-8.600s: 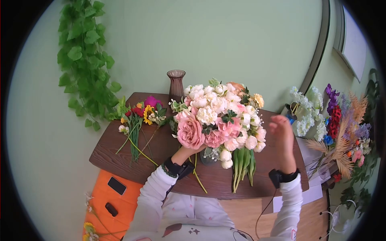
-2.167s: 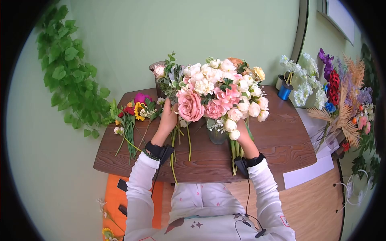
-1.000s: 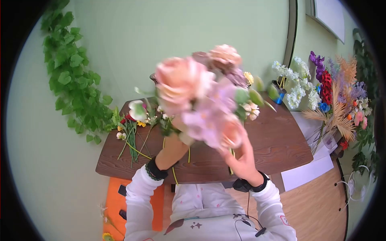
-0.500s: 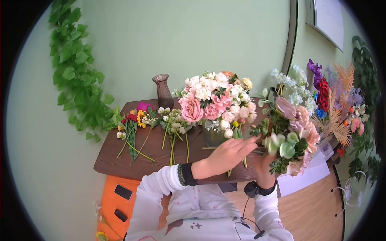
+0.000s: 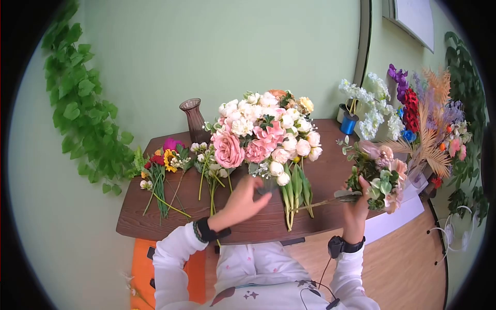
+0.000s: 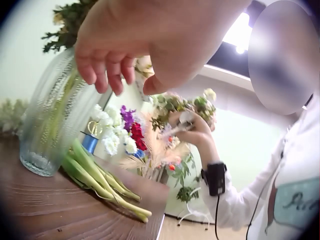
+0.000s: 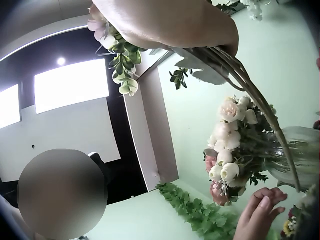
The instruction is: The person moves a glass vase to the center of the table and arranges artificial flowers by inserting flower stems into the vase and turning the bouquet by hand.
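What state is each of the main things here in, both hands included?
Left hand, fingers relaxed, holding nothing.
Right hand, gripping the pink bunch by its stems.
Pink bunch, held up off the table.
Clear vase, standing, stems inside.
Large bouquet, arranged in the clear vase.
Smoky vase, standing, no flowers showing.
Green-leaved stems, lying down.

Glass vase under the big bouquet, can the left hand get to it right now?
Probably yes: the left hand looks empty and is close by the glass vase, and the left wrist view shows nothing standing between them.
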Demonstrator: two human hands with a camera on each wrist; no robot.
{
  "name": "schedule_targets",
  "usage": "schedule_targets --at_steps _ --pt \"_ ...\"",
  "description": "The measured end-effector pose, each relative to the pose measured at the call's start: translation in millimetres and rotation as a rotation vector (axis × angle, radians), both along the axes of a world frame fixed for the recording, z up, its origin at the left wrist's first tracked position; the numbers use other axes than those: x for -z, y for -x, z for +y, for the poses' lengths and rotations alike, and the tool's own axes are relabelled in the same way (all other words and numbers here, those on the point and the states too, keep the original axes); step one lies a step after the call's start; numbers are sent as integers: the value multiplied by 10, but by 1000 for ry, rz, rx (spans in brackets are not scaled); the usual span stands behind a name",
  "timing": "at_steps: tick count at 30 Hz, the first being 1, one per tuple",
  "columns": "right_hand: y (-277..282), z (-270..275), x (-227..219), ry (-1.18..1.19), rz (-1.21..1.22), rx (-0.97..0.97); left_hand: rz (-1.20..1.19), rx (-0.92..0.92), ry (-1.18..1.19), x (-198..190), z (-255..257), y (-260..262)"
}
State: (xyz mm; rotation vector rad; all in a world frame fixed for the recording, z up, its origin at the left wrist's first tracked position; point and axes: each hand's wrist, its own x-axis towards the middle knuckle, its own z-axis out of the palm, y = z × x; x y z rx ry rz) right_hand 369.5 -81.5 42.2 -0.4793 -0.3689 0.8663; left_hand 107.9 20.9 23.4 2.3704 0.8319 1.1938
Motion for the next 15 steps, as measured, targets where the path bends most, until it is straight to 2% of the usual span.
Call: schedule_targets --at_steps 1,2,4,7,9,10,12,13,15 --pt "4 59 46 15 11 -16 12 -120 196 -90 70 -12" --pt "-24 150 151 -52 14 -92 -59 -92 125 -196 143 -43" --pt "85 258 138 -44 20 -116 -125 -62 50 -265 308 -62" --pt "131 416 127 -12 11 -140 -38 21 37 -27 718 3" --pt "202 511 48 38 -113 -57 165 -39 -197 145 933 22" --pt "182 557 38 -4 -152 -116 166 -37 -197 220 1020 12" --pt "231 634 -30 16 -135 -118 153 -27 -429 279 1122 -6" --pt "266 679 -66 35 -120 -121 153 -24 -431 270 1131 -12" --pt "304 768 -139 -48 -163 -142 115 27 -217 234 1134 -39"
